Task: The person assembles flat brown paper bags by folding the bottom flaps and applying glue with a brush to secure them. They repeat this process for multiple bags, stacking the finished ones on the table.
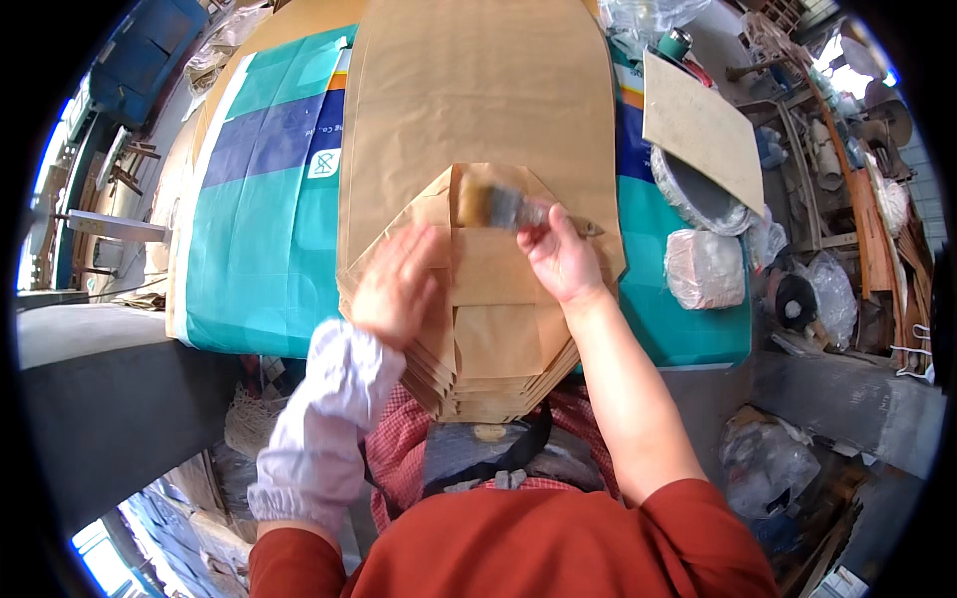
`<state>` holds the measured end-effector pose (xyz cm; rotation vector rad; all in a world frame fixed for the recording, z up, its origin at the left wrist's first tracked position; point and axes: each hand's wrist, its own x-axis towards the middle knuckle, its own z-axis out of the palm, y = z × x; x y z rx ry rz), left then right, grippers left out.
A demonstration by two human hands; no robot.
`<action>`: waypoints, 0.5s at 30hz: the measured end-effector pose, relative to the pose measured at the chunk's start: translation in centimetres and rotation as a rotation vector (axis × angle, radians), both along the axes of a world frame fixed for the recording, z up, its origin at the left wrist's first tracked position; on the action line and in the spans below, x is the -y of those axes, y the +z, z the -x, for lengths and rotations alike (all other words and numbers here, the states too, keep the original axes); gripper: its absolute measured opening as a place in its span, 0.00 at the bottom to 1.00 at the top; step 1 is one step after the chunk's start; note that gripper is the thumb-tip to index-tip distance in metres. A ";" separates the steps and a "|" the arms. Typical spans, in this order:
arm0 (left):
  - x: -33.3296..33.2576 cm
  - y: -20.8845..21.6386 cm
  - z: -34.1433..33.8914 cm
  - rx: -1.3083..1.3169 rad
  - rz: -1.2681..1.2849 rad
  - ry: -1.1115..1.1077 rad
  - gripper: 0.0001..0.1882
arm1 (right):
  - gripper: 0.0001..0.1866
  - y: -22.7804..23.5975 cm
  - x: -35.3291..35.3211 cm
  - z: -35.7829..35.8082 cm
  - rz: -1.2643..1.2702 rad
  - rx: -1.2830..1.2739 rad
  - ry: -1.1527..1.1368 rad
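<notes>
One stack of brown paper bags (478,149) lies along the middle of the counter (249,269), which is covered with teal, blue and white printed sheeting. The stack's folded bottoms (493,329) hang slightly over the counter's near edge, fanned in many layers too close to count.

The right hand (560,261) holds one flat paintbrush (503,207), its fingers closed around the handle, with the handle's tip poking out to the right. The brush's tan bristles rest on the top fold of the uppermost bag, just left of the hand.

The left hand (396,284) lies flat on the left side of the same folded bottom, fingers spread wide and holding nothing. That forearm wears one pale lilac sleeve cover (319,434) with gathered cuffs; the right forearm is bare below a rust-red sleeve.

Toward the counter's right edge one bare board (701,130) lies tilted over one grey metal basin (698,199), covering most of it. Just nearer along that edge sits one whitish lump wrapped in clear plastic (704,267). At the far right corner stands one small teal-capped container (674,44). Beyond the right edge lies a clutter of wooden pieces and plastic bags, too jumbled to count.
</notes>
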<state>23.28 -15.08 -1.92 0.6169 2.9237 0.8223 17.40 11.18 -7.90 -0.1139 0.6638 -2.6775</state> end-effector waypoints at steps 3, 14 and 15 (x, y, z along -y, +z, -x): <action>0.0 -1.3 1.5 -0.135 0.262 -0.067 0.36 | 0.18 2.0 -1.3 -7.3 -0.413 0.134 0.056; -0.5 -1.4 1.1 -0.169 0.329 -0.078 0.37 | 0.08 12.5 -4.2 -12.8 -1.674 -1.330 0.043; -0.7 -1.3 1.3 -0.173 0.327 -0.078 0.37 | 0.09 12.3 -3.9 -13.4 -1.641 -1.335 0.055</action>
